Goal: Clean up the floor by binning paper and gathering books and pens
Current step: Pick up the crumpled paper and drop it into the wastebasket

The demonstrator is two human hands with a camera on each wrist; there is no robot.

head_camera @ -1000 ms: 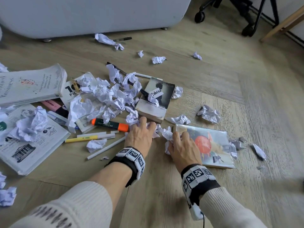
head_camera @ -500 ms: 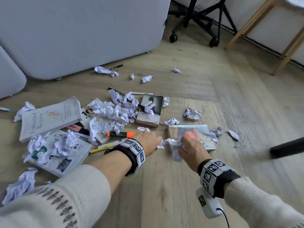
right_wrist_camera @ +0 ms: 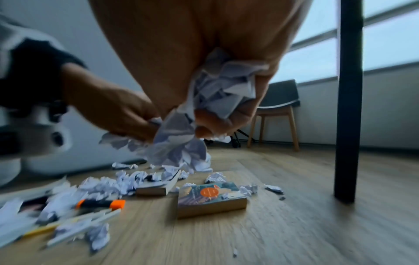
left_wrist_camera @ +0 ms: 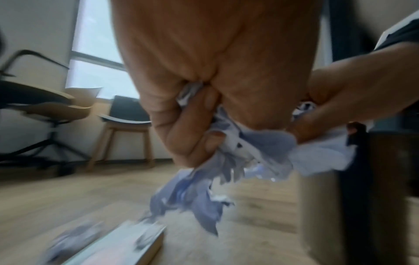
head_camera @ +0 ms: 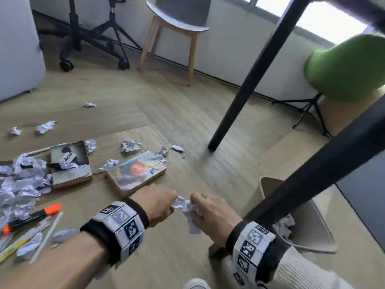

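Change: both hands have lifted off the floor since a second ago.
Left hand (head_camera: 159,205): clutches crumpled white paper (head_camera: 188,213).
Right hand (head_camera: 212,213): clutches it too.
Beige plastic bin (head_camera: 312,232): at four o'clock, binning likely next.

Daylight enters through a window (head_camera: 325,15) at one o'clock in the head view, blown out to near white there. The wooden floor (head_camera: 187,122) is evenly lit, with soft, faint shadows. Motion blur smears the whole head view, strongest at four o'clock. Wide-angle distortion bends the table leg (head_camera: 250,74) and stretches the edges. Both wrist views are dimmer and bluish, with backlit, out-of-focus skin at twelve o'clock and streaked floor at six o'clock.
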